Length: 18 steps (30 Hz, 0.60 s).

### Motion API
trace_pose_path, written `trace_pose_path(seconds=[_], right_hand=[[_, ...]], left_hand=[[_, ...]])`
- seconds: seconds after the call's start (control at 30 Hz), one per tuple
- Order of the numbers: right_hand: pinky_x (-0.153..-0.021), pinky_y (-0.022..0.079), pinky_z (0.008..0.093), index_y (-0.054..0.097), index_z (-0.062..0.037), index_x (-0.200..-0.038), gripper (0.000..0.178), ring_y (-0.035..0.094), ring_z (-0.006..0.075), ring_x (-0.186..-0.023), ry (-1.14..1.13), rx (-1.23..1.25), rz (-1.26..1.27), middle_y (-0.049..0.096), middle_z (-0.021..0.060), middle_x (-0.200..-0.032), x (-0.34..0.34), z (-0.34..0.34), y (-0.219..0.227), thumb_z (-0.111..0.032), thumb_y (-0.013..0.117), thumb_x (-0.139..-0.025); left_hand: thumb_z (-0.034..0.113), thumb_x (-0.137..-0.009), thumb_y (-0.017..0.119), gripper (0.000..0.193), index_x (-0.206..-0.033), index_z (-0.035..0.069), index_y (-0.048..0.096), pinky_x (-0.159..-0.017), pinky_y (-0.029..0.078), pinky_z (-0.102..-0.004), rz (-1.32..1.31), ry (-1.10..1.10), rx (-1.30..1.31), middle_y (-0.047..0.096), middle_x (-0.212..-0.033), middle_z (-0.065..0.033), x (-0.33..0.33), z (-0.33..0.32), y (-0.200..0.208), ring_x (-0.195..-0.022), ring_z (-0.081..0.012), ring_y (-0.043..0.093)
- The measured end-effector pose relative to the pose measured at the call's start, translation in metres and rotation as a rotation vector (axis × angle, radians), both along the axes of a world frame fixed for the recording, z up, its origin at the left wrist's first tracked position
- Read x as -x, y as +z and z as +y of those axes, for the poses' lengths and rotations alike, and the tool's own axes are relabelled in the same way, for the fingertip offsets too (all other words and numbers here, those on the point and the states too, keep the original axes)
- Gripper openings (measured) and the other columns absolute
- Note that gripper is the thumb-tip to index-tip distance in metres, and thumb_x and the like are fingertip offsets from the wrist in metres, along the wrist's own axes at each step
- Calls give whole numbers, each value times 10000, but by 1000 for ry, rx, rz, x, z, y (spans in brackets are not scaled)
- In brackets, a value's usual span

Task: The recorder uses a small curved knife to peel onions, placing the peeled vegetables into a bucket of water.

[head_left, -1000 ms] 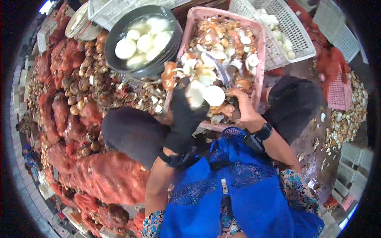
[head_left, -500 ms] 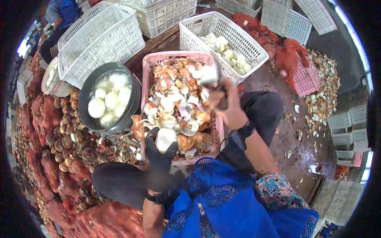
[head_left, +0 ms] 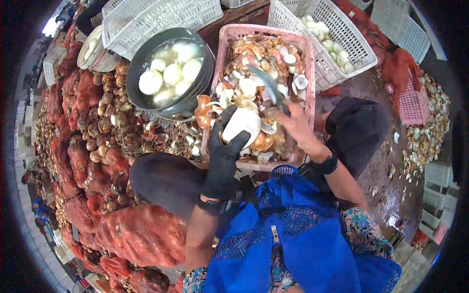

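My left hand (head_left: 227, 141), in a black glove, is closed around a large white peeled onion (head_left: 242, 128) at the near edge of a pink crate (head_left: 307, 53). Loose brown skin hangs beside the onion's left side. My bare right hand (head_left: 295, 124) grips a knife (head_left: 266, 80) by its dark handle, just right of the onion. The grey blade points away and to the left, over the skins, apart from the onion. Brown and white onion skins (head_left: 259, 53) fill the pink crate between my knees.
A dark bucket (head_left: 207, 78) of water with several peeled onions stands left of the pink crate. A white crate (head_left: 364, 53) with peeled onions is at the far right. Red net sacks (head_left: 141, 229) and unpeeled onions cover the left floor; scattered skins lie right.
My right hand, blurred before, has come nearer the onion, and the knife now shows clearly. My left hand still holds the onion. The whole view has shifted, moving the crates up and right.
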State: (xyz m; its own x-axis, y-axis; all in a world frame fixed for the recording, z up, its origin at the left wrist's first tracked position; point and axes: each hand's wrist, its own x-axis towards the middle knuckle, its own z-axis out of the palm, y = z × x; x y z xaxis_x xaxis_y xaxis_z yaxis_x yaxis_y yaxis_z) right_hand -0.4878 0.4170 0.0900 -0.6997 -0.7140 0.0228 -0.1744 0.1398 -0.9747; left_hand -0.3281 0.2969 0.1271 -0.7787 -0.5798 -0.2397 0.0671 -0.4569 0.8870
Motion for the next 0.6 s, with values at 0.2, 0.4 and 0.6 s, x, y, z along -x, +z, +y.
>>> trace_pose_path(seconds=[0.2,0.4,0.6], right_hand=[[-546,411,264,638,11,-1066,324,496,72,-654,205,-157,-79,561,5,-707,-15,-6,22,-254,660,-882],[-613,447,347,627,31,-1048,317,525,148,-638,109,-93,-190,578,68,-698,-14,-8,17,-214,669,-852],[-667,474,416,578,44,-1091,372,630,361,-721,149,-150,427,624,228,-790,-31,4,41,-129,688,-780]], left_hand=[[155,-793,712,662,-1385,10,454,-981,462,-336,-30,-5,92,552,-1285,-121,-8,-1,-4,-1143,-196,550],[91,-757,762,675,-1351,-11,459,-990,467,-345,-30,57,206,533,-1288,-128,-8,-6,-10,-1165,-211,541],[143,-734,804,684,-1315,-17,482,-927,506,-324,-82,42,336,565,-1236,-116,-8,-6,-25,-1093,-199,580]])
